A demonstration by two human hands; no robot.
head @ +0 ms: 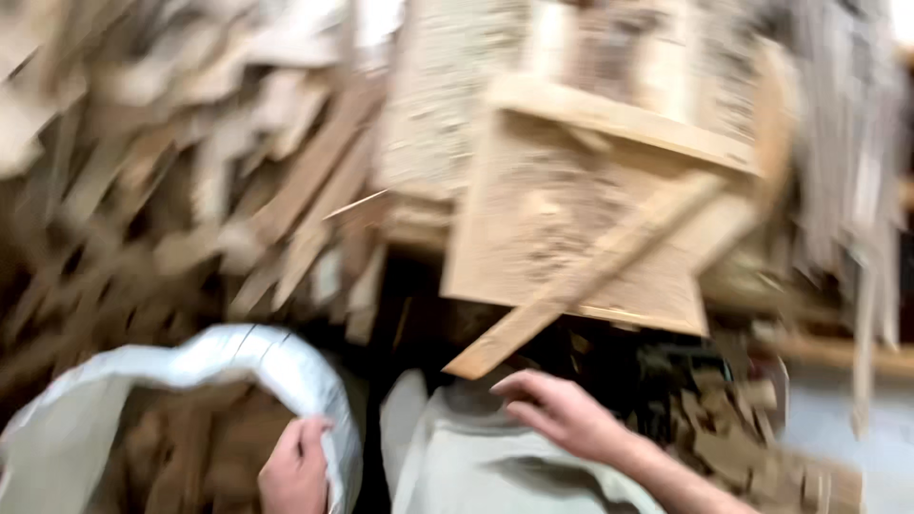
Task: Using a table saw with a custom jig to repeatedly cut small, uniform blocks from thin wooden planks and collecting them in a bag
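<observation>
Your left hand (297,466), low in the blurred view with knuckles up, is clenched on the rim of the white sack (286,366), whose open mouth shows brown wood scraps (190,447) inside. Your right hand (557,409) reaches in from the lower right, fingers loosely spread and grasping nothing, just below the lower end of a slanting wooden slat (581,276) against a chipboard panel (543,219).
</observation>
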